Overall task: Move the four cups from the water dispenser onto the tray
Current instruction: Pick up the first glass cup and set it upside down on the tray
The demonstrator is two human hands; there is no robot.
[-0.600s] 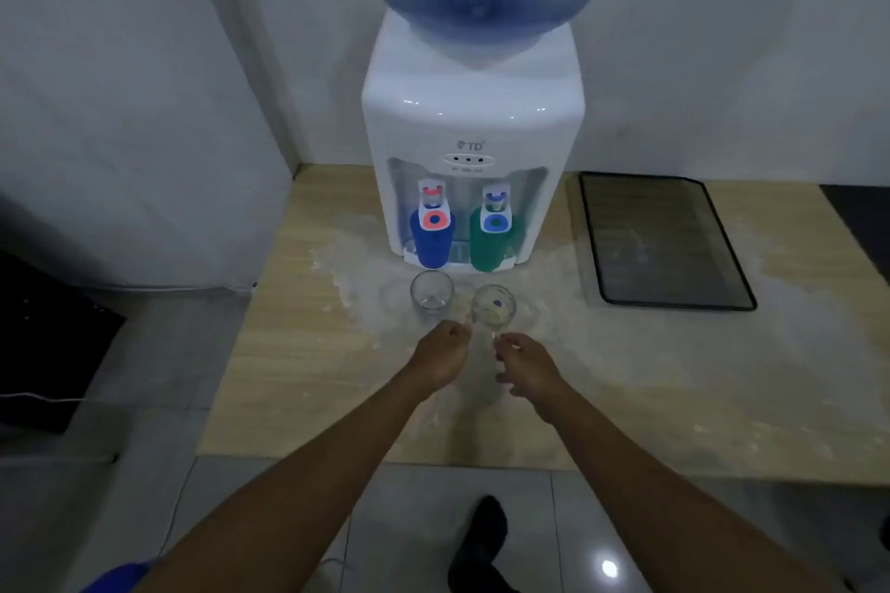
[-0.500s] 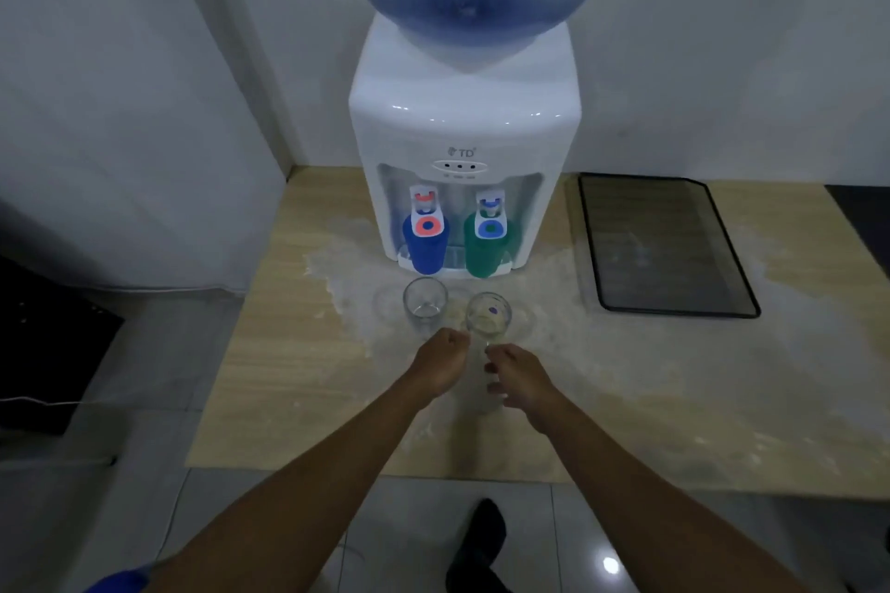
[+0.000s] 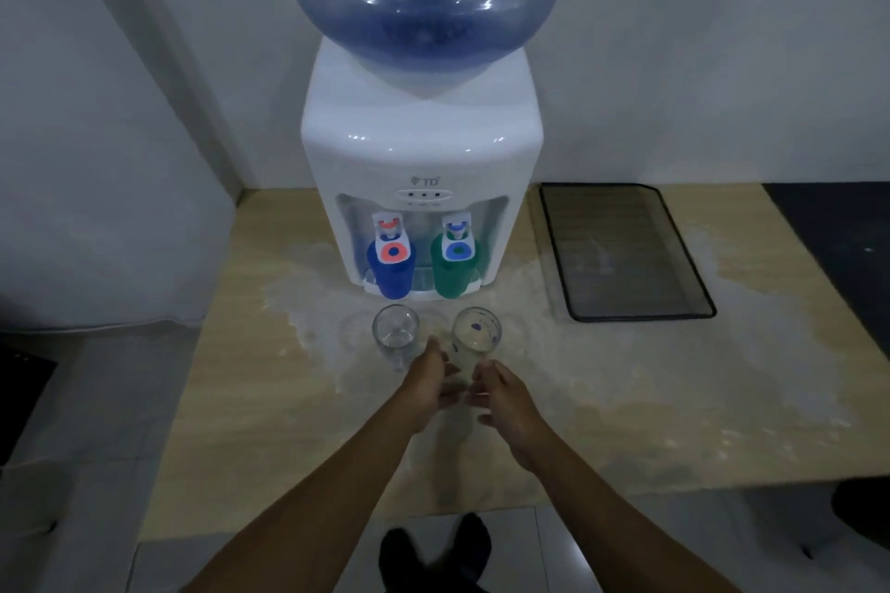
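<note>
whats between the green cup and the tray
Nothing stands there. In the head view, between the green cup under the right tap and the tray there is only the dispenser's white side wall and bare tabletop.

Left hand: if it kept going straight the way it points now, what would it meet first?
Most likely the clear glass with the dark dot: the left hand points forward and slightly right, its fingertips already at the glass's near side. Contact is unclear.

Table [image 3: 289, 400] (wooden): dispenser [image 3: 421, 169], tray [image 3: 626, 255], 2 glasses [image 3: 395, 332].
</note>
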